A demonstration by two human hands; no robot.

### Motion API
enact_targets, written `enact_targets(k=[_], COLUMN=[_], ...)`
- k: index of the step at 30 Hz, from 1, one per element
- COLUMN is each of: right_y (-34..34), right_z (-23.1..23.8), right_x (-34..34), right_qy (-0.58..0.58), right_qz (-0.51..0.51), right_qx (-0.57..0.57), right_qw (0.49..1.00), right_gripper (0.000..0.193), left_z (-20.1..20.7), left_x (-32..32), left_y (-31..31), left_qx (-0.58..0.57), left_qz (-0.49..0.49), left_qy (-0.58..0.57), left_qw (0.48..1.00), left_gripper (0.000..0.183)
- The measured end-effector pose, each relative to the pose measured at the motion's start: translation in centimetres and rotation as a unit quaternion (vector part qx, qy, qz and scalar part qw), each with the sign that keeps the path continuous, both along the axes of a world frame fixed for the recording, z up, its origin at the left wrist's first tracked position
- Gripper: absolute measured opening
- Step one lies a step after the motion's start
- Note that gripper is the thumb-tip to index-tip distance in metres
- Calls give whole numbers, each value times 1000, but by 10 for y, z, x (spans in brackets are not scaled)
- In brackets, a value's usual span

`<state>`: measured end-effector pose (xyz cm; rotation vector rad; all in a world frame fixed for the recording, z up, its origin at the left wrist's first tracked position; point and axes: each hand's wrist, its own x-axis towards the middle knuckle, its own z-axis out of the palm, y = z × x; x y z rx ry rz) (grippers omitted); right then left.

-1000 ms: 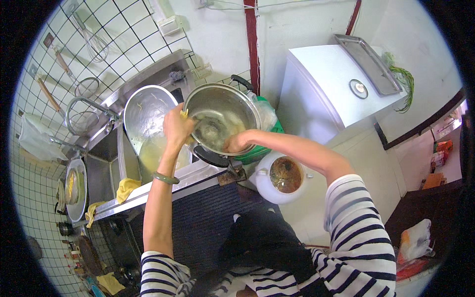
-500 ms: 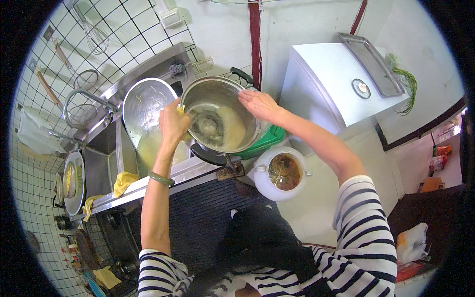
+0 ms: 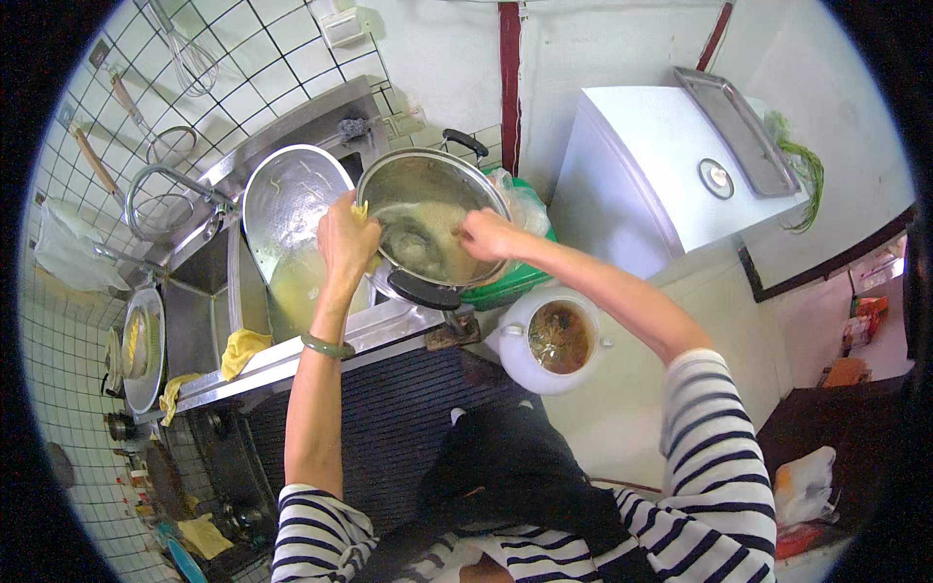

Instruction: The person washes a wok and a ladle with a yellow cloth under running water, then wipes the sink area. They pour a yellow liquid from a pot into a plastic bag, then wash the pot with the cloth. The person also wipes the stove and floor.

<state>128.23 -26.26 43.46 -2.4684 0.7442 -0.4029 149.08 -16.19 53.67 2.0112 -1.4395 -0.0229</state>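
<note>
A deep stainless steel pot (image 3: 432, 167) with two black handles is tilted over the right end of the sink, with cloudy liquid inside. At its left rim my left hand (image 3: 348, 238) is closed on the pot's edge, with a bit of yellow cloth showing at the fingers. My right hand (image 3: 489, 236) reaches over the right rim into the pot, its fingers curled down toward the inner wall. Whether those fingers hold anything is hidden. Left of the pot, a large steel basin (image 3: 292, 189) leans in the sink beside yellowish liquid.
Beyond the basin is a curved tap (image 3: 155, 180) over another sink bowl (image 3: 194, 313). A yellow cloth (image 3: 245, 352) hangs on the sink edge. On the floor to the right stand a white bucket (image 3: 530, 364) of scraps and a green bin (image 3: 510, 285). A white cabinet (image 3: 632, 155) stands behind.
My right hand has moved from lying flat on the right rim to reaching inside with curled fingers. My left hand stays on the left rim; the pot has barely shifted.
</note>
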Motion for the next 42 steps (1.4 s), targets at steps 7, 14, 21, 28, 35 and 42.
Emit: enact_targets(k=[7, 14, 21, 28, 35, 42], right_y=[-24, -17, 10, -49, 3, -11], right_z=[-73, -44, -71, -50, -21, 17], right_x=[65, 115, 92, 48, 67, 5], right_qy=[135, -101, 113, 203, 20, -360], right_qz=[-164, -101, 47, -129, 29, -83], right_qx=[129, 171, 178, 29, -84, 541], right_qw=[969, 975, 976, 970, 996, 756], right_gripper=[62, 37, 40, 31, 31, 39], left_z=[-1, -3, -5, -7, -9, -36], left_x=[-14, -20, -19, -16, -26, -82], left_y=[5, 6, 11, 9, 4, 5], left_qx=[-47, -27, -84, -38, -57, -23], left_qz=[-32, -30, -96, -106, -116, -108], left_qy=[11, 14, 29, 51, 71, 87], left_qw=[998, 999, 991, 992, 989, 990], left_gripper=[42, 45, 46, 50, 46, 48])
